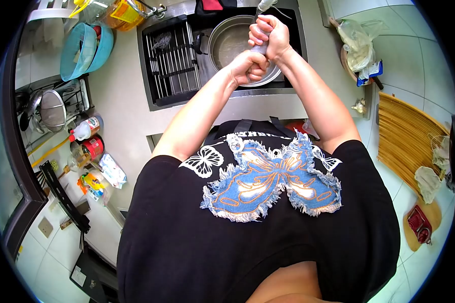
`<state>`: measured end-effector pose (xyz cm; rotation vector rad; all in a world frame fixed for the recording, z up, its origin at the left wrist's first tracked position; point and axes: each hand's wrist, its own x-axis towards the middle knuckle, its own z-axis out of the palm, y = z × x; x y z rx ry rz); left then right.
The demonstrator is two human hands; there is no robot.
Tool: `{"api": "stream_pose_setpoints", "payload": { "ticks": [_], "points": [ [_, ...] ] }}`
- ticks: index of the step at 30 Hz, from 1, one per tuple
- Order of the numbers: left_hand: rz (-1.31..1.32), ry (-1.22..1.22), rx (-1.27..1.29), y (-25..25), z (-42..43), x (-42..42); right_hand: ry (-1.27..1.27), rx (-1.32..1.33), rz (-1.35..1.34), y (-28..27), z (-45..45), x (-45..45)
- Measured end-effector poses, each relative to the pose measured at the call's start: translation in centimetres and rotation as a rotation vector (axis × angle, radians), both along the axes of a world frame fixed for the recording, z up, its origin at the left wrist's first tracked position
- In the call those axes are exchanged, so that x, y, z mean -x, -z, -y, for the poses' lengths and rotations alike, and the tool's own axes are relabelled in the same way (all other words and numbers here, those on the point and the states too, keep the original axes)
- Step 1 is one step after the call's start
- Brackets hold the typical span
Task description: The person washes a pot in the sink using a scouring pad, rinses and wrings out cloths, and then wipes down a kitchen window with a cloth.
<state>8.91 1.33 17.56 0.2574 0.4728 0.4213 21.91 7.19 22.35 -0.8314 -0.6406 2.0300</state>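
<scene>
Both my hands are closed around a greyish, wet-looking cloth above the sink. My left hand (250, 67) is the lower one, its fingers curled tightly. Just above and to the right, my right hand (270, 36) wraps round the same cloth (260, 48), a little of which shows between the two fists. Beneath them a round metal pot (231, 44) stands in the dark sink (187, 93). The faucet (266, 5) is directly beyond my right hand.
A metal rack (173, 55) covers the sink's left part. On the left are a blue basket (103, 48), bottles (88, 128) and a strainer (52, 110). Plastic bags (360, 43) lie at the right, near a bamboo mat (409, 136).
</scene>
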Motion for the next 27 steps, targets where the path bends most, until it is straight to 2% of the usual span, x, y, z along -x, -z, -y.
{"api": "stream_pose_setpoints", "payload": {
  "ticks": [3,5,7,8,9,10,11,12,13,15,17,19,20,21,23,24,25,27],
  "points": [
    [-0.148,-0.018,-0.251,-2.2,-0.7,1.3,-0.049,-0.081,-0.113,-1.3,-0.3,0.2],
    [-0.537,-0.122,-0.622,-3.4,-1.5,1.8,0.049,-0.170,0.136,-3.7,0.1,1.4],
    [-0.919,0.002,-0.833,-1.8,-3.2,3.8,0.085,-0.380,0.182,1.0,-0.2,1.3],
    [-1.068,0.122,-0.883,-1.7,-3.4,4.7,0.052,-0.311,0.449,3.8,0.3,0.8],
    [-1.071,0.122,-0.889,-0.7,-2.7,4.9,0.021,-0.244,0.714,5.2,0.3,0.2],
    [-1.144,-0.079,-1.003,1.2,-1.9,5.2,-0.066,-0.158,0.797,3.7,1.1,-0.3],
    [-1.207,-0.287,-1.111,0.7,-1.4,5.3,-0.094,-0.263,0.842,4.9,0.2,-1.0],
    [-1.045,-0.326,-0.904,0.3,-0.8,5.6,-0.042,-0.346,0.920,6.0,-0.4,-2.2],
    [-1.047,-0.329,-0.906,0.0,0.1,5.8,0.011,-0.430,0.995,6.1,-0.5,-2.5],
    [-1.060,-0.303,-0.674,0.1,1.7,5.5,0.078,-0.496,0.821,2.4,-0.3,-2.1],
    [-1.005,-0.243,-0.627,-0.7,3.6,3.6,-0.002,-0.317,0.336,-3.0,0.5,0.1],
    [-0.982,-0.032,-0.737,-2.4,4.8,1.0,-0.018,-0.139,-0.167,-5.7,1.0,3.2],
    [-0.851,-0.126,-0.753,-2.3,5.8,-0.5,-0.076,-0.125,-0.357,-5.6,0.7,4.3],
    [-0.807,-0.121,-0.719,-4.5,6.4,-1.5,-0.129,-0.043,-0.556,-5.7,0.5,4.9],
    [-0.584,-0.410,-0.663,-4.6,6.7,-3.1,-0.089,0.103,-0.801,-3.3,1.1,4.9],
    [-0.646,-0.404,-0.640,-4.6,6.4,-2.7,-0.011,0.207,-0.890,-2.0,2.0,4.2],
    [-0.648,-0.410,-0.638,-4.8,6.5,-2.2,0.076,0.176,-0.730,-2.2,3.3,4.0],
    [-0.742,-0.455,-0.725,-5.1,6.5,-0.8,-0.033,0.174,-0.631,-2.9,5.5,3.0]
  ]
}}
